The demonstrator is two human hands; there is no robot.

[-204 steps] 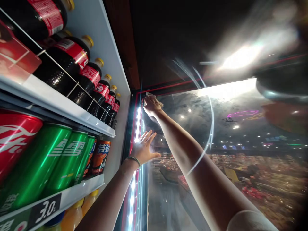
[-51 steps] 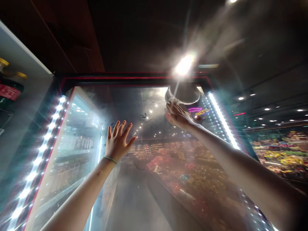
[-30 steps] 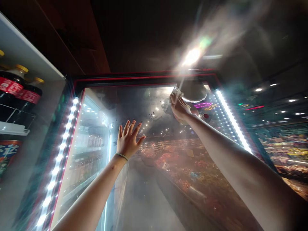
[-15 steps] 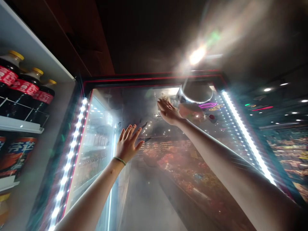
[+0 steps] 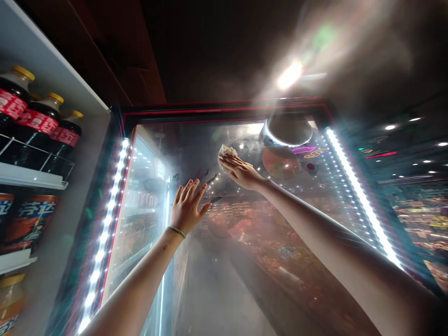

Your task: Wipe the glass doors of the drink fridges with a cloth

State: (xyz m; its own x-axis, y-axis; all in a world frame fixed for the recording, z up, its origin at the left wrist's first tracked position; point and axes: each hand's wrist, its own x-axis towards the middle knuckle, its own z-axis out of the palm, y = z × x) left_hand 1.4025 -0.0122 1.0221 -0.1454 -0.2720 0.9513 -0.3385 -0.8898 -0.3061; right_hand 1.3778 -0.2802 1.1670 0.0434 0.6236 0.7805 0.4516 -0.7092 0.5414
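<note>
A fogged glass cooler door stands open in front of me, framed in black and red with LED strips down both sides. My right hand reaches high on the glass and presses a crumpled white cloth flat against it with its fingers stretched out. Lower and to the left, my left hand lies open on the glass with fingers spread, a thin green band on its wrist. The glass mirrors shop aisles and ceiling lights.
The cooler's shelves are at the left, with dark cola bottles on top, cans below and an orange bottle at the bottom. A bright ceiling lamp glares overhead. Shop shelves show at the right.
My right hand with the cloth has slid left and slightly down across the upper glass. My left hand stays flat in nearly the same spot. The view has swung a little to the left.
</note>
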